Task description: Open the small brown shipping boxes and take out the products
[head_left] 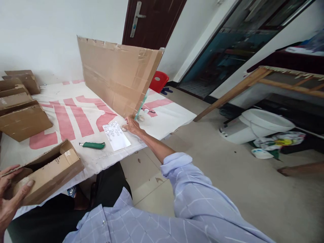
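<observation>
My left hand [12, 195] grips the near end of a small open cardboard box [53, 172], thumb on the outer wall and fingers over the far wall. The box is tilted at the table's front edge. My right hand [133, 126] reaches out over the table, its fingers curled round what looks like a roll of clear tape [123, 128], mostly hidden. Beside that hand lies a white paper [118, 143] with small drawn shapes. A green utility knife [93, 145] rests between the paper and the box. Just past my right hand is another clear roll [140, 118].
A large cardboard panel [116, 74] stands upright on the cloth-covered table [177, 116]. Several cardboard boxes [25, 118] sit at the left. Beyond the table are a red stool [160, 81], a white bucket [265, 121] and a wooden-framed table [233, 87].
</observation>
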Available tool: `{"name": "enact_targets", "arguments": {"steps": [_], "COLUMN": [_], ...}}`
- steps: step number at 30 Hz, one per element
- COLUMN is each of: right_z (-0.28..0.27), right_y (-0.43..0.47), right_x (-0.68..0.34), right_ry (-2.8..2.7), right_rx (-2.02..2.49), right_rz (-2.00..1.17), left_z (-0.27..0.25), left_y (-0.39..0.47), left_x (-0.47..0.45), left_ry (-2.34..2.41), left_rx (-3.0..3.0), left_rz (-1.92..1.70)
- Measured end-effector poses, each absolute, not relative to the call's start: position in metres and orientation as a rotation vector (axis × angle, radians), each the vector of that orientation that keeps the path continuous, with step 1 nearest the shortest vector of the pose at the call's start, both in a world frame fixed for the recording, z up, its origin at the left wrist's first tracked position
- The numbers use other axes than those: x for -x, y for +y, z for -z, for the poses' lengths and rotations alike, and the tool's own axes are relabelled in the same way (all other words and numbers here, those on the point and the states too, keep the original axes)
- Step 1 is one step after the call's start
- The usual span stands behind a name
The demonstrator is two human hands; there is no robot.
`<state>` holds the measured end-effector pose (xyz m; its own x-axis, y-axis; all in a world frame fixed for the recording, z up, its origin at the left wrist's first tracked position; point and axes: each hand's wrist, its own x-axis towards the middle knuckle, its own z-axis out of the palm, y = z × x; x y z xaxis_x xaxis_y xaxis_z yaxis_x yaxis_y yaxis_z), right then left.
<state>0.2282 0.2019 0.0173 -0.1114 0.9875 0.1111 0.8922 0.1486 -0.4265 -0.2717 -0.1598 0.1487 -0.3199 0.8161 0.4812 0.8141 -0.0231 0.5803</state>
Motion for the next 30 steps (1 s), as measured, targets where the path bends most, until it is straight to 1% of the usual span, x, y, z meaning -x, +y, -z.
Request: {"name": "enact_targets", "arguments": {"steps": [5, 14, 25, 30], "right_z": [-0.015, -0.009, -0.011, -0.016], "right_y": [0.186, 0.172, 0.172, 0.172], "right_x": [-0.225, -0.231, -0.235, -0.236], "right_ry": [-2.201, -2.38, -2.244, -2.209], "right_rx": [1.775, 1.772, 1.854, 1.853], "right_rz": [-0.254, -0.184, -0.123, -0.11], "left_z": [-0.144, -0.142, -0.148, -0.146], "left_y": [-0.161, -0.162, -0.166, -0.162], "left_x": [0.276, 0.277, 0.272, 0.274], "left_ry": [2.174, 2.168, 2.09, 2.151], "left_rx": [-1.874, -1.867, -1.83, -1.891], "left_rz": [-1.298, -1.28, -1.225, -1.283]}}
